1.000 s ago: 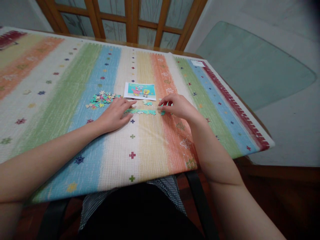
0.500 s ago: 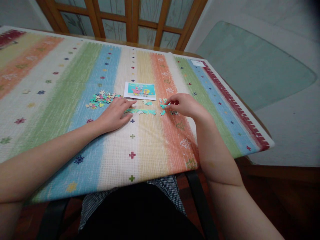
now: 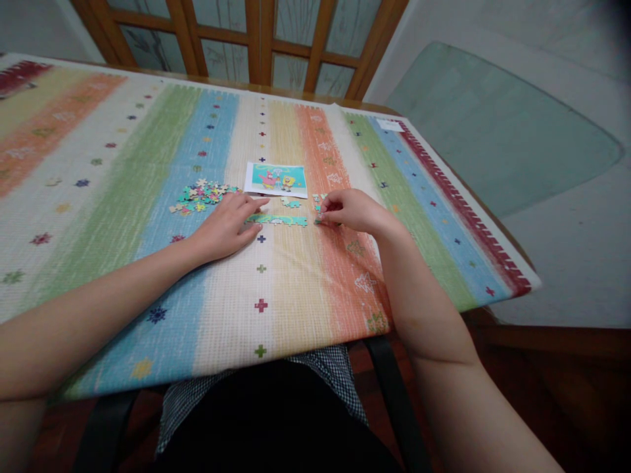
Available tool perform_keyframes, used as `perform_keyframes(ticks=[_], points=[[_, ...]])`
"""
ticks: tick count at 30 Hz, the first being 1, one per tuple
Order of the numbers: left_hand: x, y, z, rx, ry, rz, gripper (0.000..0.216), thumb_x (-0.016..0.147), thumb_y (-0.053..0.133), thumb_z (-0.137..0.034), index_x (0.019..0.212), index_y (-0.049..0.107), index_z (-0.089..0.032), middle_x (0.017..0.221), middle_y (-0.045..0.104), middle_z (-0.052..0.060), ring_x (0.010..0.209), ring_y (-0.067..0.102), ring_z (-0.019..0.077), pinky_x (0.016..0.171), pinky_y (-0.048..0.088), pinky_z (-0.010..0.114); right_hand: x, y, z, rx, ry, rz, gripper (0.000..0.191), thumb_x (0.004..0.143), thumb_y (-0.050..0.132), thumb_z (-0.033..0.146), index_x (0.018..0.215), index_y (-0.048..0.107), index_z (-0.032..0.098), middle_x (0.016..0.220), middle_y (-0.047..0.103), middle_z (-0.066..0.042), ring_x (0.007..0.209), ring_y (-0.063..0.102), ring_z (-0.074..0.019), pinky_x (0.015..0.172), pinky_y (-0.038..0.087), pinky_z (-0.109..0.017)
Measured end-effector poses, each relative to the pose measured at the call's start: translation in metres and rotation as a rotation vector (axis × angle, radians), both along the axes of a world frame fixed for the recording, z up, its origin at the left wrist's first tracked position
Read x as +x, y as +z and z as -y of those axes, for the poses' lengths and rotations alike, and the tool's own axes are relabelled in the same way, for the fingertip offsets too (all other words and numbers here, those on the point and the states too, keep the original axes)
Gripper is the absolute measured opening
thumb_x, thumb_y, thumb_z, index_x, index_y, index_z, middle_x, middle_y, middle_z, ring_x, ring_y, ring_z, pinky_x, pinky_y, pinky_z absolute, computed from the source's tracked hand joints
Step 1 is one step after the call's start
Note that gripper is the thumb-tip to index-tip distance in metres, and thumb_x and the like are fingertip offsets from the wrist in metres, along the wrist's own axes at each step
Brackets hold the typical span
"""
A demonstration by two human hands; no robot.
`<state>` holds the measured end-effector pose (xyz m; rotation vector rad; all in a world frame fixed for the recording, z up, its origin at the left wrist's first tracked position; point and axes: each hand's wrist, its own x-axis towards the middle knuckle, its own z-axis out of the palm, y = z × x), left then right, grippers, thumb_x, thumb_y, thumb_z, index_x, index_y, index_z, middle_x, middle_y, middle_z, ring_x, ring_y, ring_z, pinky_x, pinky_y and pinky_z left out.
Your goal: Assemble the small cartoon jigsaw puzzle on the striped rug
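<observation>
My left hand [image 3: 229, 225] rests on the cloth with its fingers spread, at the left end of a joined strip of puzzle pieces [image 3: 283, 221]. My right hand [image 3: 351, 209] is closed in a pinch on a small puzzle piece [image 3: 318, 221], just right of the strip's end. The fingers hide part of that piece and some loose pieces beneath the hand. A few joined pieces [image 3: 290, 203] lie above the strip. Behind them is a picture card [image 3: 277, 179] with cartoon figures on a turquoise ground.
A heap of loose puzzle pieces [image 3: 204, 195] lies beyond my left hand. The striped tablecloth [image 3: 296, 282] covers the table, with a white label [image 3: 389, 125] at its far right corner. Wooden doors with glass panes [image 3: 261, 39] stand behind the table.
My right hand has moved slightly left and down, and its thumb and finger have closed on a puzzle piece. My left hand stays in place.
</observation>
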<state>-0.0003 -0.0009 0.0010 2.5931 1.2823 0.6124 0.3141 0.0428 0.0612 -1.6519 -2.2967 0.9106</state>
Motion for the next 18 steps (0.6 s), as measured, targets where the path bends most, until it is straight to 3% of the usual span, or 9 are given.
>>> perform_keyframes(ticks=[8,18], points=[[0.000,0.000,0.000,0.002,-0.001,-0.004,0.054,0.103,0.052,-0.038,0.153,0.054,-0.016,0.131,0.065,0.017,0.125,0.054,0.0341,0.115,0.042,0.055,0.004,-0.001,-0.002,-0.037,-0.070,-0.127,0.003,0.091,0.076,0.017,0.090,0.075,0.019,0.083,0.079,-0.006,0.077,0.073,-0.0202,0.068,0.051,-0.032],[0.000,0.000,0.000,0.009,0.003,-0.013,0.054,0.104,0.051,-0.039,0.153,0.054,-0.017,0.129,0.065,0.015,0.125,0.054,0.0328,0.115,0.042,0.053,0.012,-0.001,-0.006,0.075,-0.040,-0.033,0.010,0.091,0.075,0.022,0.097,0.082,0.018,0.083,0.079,-0.007,0.076,0.072,-0.0210,0.071,0.053,-0.034]])
